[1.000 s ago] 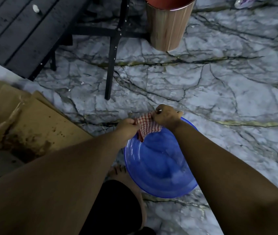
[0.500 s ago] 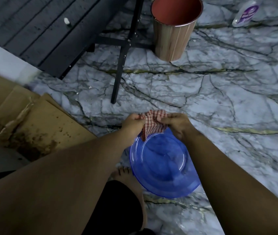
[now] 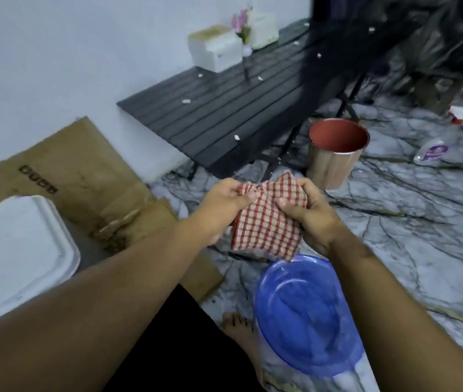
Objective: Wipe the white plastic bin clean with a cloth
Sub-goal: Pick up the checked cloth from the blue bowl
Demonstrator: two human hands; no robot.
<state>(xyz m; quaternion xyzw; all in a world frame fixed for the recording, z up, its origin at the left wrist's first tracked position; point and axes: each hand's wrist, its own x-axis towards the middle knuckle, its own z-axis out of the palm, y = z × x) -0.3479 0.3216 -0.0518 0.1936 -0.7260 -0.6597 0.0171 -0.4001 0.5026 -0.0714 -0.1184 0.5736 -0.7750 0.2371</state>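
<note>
Two hands are up in front, the left hand (image 3: pixel 224 202) and the right hand (image 3: pixel 306 210), sharing one red-checked cloth (image 3: pixel 267 222) between them. On the floor I count one blue basin (image 3: pixel 303 315), one copper-coloured bin (image 3: pixel 335 154), one spray bottle (image 3: pixel 436 145), one white foam container (image 3: pixel 24 250) and one bare foot (image 3: pixel 241 335). The single black slatted table (image 3: pixel 238 108) carries two white boxes (image 3: pixel 216 50) (image 3: pixel 264 31) and one little vase of flowers (image 3: pixel 243 32) (plus scattered white scraps, too small to count).

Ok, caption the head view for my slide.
Both hands, left and right, hold a checked cloth above a blue basin.
</note>
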